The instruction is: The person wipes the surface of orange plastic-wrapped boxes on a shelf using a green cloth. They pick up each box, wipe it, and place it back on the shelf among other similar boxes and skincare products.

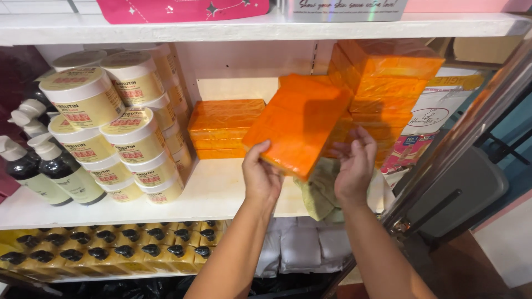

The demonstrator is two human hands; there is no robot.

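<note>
At the far left of the white shelf stood dark pump bottles, then a stack of cream jars with pale lids, piled several high and leaning slightly. Further right, against the back wall, lay a low stack of orange wrapped bars. The left hand held the near left corner of a large orange wrapped block, thumb on top and fingers beneath, its grip closed on the block. The block was tilted and raised clear of the shelf, between the low stack and a taller orange pile. The right hand steadied the block's right edge with fingers spread against it; a yellowish cloth hung below, and I could not tell whether that hand pinched it too. The tall pile at the right looked uneven, its upper bars skewed. In my judgement the glossy wrap could let the block slip from a corner hold, and a nudge against the skewed pile could tip bars off the shelf. On the shelf below sat rows of yellow bottles with black caps.
</note>
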